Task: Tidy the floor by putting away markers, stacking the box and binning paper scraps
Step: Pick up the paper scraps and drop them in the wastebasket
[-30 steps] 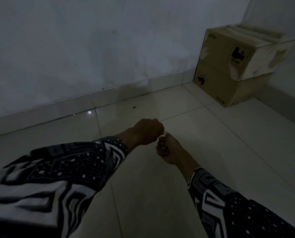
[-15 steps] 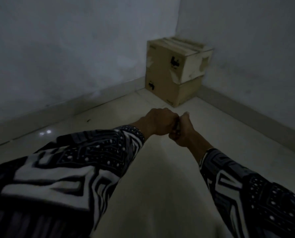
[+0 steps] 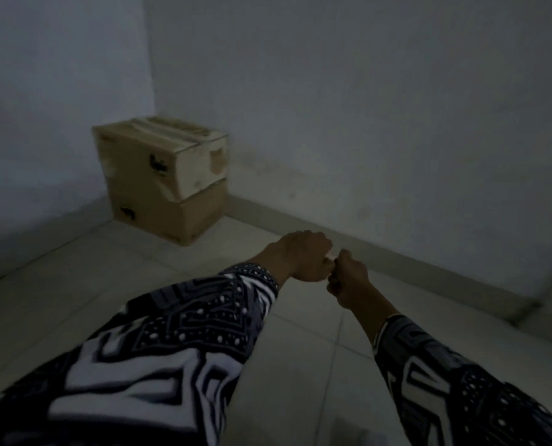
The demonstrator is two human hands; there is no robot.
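We start with the boxes: the upper cardboard box point(image 3: 171, 159) sits on top of the lower cardboard box point(image 3: 175, 217) in the corner where the two walls meet, slightly skewed on it but resting square enough. We judge the stacking part of the task done, as far as this view shows.

Nearer to us, our two hands meet in the air above the floor point(image 3: 75, 304), well apart from the boxes. The left hand point(image 3: 303, 255) is curled into a fist, knuckles up, and the right hand point(image 3: 348, 278) is curled too, its knuckles touching the left. Between them a small pale bit point(image 3: 331, 254) shows at the meeting point. It may be a paper scrap, but the light is dim and the frame is blurred, so we cannot tell what it is, nor whether either grip really holds it or is only closed on nothing. Both grips are narrow, fingers tucked in.

We see no markers, no bin, and no loose paper on the tiles that are in view. The floor here looks bare of scraps, though a good part of the room lies outside the frame. Our guess is that the task is well along: the box is stacked, and what is left is to carry whatever we may hold to the bin, wherever that stands.

Patterned black-and-white sleeves point(image 3: 187, 333) cover both forearms, and the grey wall point(image 3: 364, 107) runs behind.
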